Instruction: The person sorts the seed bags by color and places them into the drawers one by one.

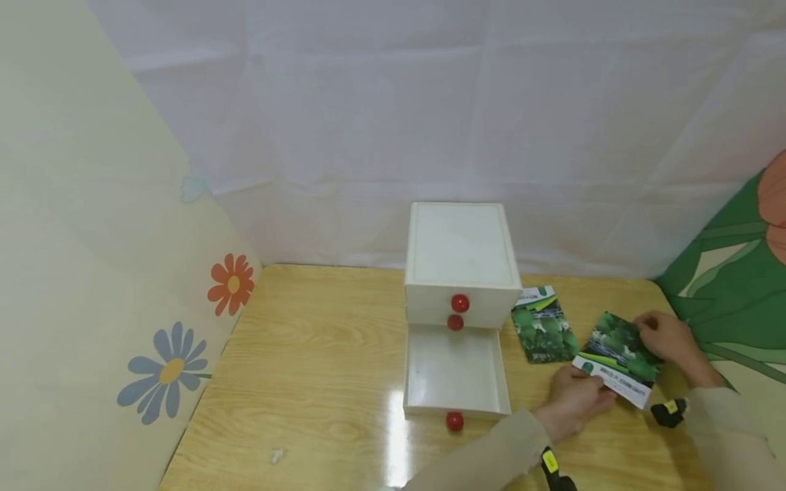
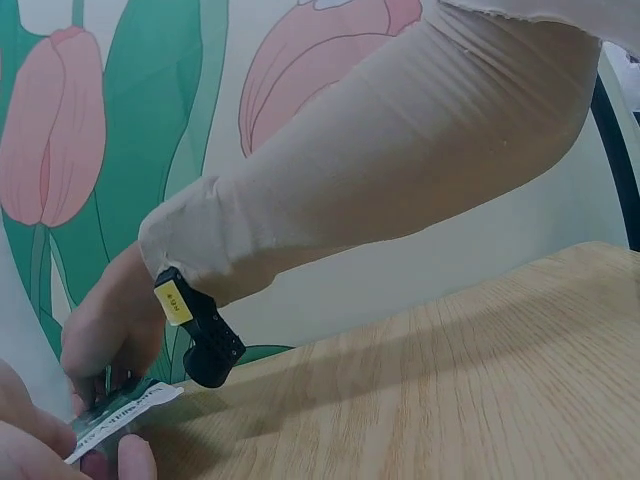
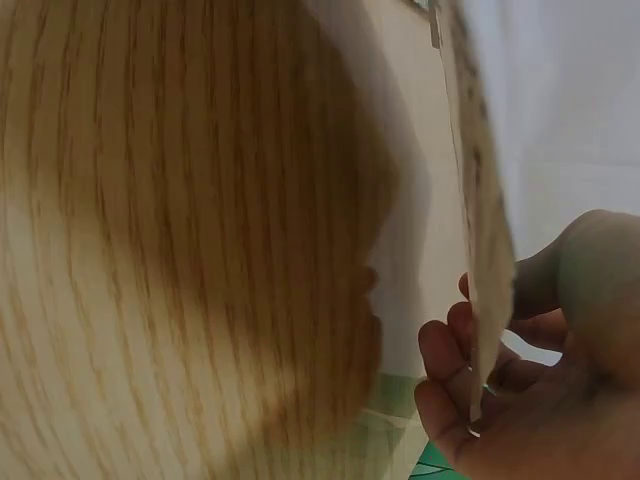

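A green booklet (image 1: 620, 348) with leaf pictures and a white printed band is between my two hands at the right of the table. My left hand (image 1: 574, 402) pinches its white-banded near edge, thumb on top. At the far right edge, my right hand (image 1: 666, 337) grips the booklet with curled fingers. The right wrist view catches the booklet (image 3: 487, 240) almost edge-on, between the thumb and fingers of the right hand (image 3: 560, 370). A second green booklet (image 1: 543, 327) of similar print lies flat to the left, beside the drawer unit.
A white drawer unit (image 1: 460, 245) with red knobs stands at the back of the table (image 1: 307, 354). Its bottom drawer (image 1: 454, 368) is pulled out toward me. White cloth (image 1: 368, 123) hangs behind, and flower-printed panels (image 1: 92, 239) flank both sides.
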The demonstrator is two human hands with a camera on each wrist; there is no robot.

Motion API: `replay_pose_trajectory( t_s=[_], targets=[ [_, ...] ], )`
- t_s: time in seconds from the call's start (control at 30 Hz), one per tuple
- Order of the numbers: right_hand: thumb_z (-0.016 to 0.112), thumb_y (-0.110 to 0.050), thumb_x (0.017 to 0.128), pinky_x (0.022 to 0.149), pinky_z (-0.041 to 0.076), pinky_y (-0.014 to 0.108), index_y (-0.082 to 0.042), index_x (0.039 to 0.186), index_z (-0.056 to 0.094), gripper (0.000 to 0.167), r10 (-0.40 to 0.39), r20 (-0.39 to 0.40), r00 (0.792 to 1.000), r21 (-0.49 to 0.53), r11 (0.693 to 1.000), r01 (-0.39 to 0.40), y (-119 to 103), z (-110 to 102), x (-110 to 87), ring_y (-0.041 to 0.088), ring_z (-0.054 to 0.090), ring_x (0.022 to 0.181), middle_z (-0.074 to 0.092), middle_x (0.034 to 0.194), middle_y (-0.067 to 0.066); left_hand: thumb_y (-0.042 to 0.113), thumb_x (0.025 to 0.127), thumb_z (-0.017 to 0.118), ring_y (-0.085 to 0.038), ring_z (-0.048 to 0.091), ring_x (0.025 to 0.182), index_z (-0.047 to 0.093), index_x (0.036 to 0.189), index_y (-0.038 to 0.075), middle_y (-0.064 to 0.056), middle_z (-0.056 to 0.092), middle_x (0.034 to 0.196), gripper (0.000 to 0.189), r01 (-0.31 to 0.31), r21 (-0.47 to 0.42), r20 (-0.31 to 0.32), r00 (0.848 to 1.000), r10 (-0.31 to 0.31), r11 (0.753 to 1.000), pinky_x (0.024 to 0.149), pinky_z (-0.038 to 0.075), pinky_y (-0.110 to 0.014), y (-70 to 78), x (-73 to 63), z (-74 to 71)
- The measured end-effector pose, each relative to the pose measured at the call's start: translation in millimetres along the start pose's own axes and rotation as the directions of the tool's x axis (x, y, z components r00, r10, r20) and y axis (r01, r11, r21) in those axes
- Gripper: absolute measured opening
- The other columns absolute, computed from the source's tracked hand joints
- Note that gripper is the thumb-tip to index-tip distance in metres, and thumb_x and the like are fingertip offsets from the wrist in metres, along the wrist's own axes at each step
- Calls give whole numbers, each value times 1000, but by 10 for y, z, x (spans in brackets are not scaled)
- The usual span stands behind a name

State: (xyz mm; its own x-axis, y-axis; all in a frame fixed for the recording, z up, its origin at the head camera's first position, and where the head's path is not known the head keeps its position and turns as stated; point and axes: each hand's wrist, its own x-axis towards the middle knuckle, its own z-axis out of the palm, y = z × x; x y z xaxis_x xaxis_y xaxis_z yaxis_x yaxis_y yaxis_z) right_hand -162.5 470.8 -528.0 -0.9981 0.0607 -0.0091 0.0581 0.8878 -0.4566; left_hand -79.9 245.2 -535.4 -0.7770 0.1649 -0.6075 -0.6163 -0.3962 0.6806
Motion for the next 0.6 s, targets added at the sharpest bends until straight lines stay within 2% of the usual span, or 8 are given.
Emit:
replay_pose_trajectory(
  t_s=[0.2, 0.33, 0.5, 0.53, 0.6],
  targets=[
    [47, -2, 106, 66, 51, 42, 19, 115, 61, 27, -13, -28, 1000, 42, 999, 14, -77, -29, -40, 61, 59, 99, 59, 115, 46, -14, 94, 60, -29, 77, 83, 59, 102, 3, -13, 70, 88, 19, -57, -17, -29, 998, 56, 998, 80, 69, -43, 14, -6, -8],
    [49, -2, 106, 65, 49, 36, 18, 115, 61, 26, -18, -55, 998, 59, 998, 21, -122, -64, -76, 63, 58, 101, 60, 115, 46, -17, 91, 55, -36, 78, 87, 58, 101, 1, -14, 71, 88, 21, -101, -41, -34, 994, 99, 994, 80, 69, -48, 15, -10, -8],
    [53, -2, 106, 61, 45, 25, 19, 114, 61, 25, -17, -72, 997, 78, 997, 23, -110, -95, -169, 62, 59, 99, 60, 113, 46, -17, 90, 55, -38, 77, 86, 58, 99, 0, -16, 70, 87, 20, -117, -40, -35, 993, 116, 992, 79, 69, -49, 27, -48, -4],
    [53, -3, 106, 60, 45, 23, 19, 114, 62, 25, -17, -73, 997, 81, 996, 22, -104, -102, -192, 60, 60, 97, 61, 113, 46, -17, 90, 55, -38, 77, 85, 58, 99, 0, -16, 69, 87, 20, -114, -38, -39, 993, 113, 993, 79, 69, -49, 33, -62, -6],
    [55, -4, 107, 58, 45, 21, 18, 114, 63, 25, -18, -66, 998, 85, 996, 23, -90, -123, -236, 44, 66, 88, 62, 113, 46, -16, 90, 56, -36, 76, 82, 57, 98, 0, -16, 67, 87, 19, -120, -32, -46, 992, 118, 992, 78, 69, -49, 50, -91, -2]
  ],
)
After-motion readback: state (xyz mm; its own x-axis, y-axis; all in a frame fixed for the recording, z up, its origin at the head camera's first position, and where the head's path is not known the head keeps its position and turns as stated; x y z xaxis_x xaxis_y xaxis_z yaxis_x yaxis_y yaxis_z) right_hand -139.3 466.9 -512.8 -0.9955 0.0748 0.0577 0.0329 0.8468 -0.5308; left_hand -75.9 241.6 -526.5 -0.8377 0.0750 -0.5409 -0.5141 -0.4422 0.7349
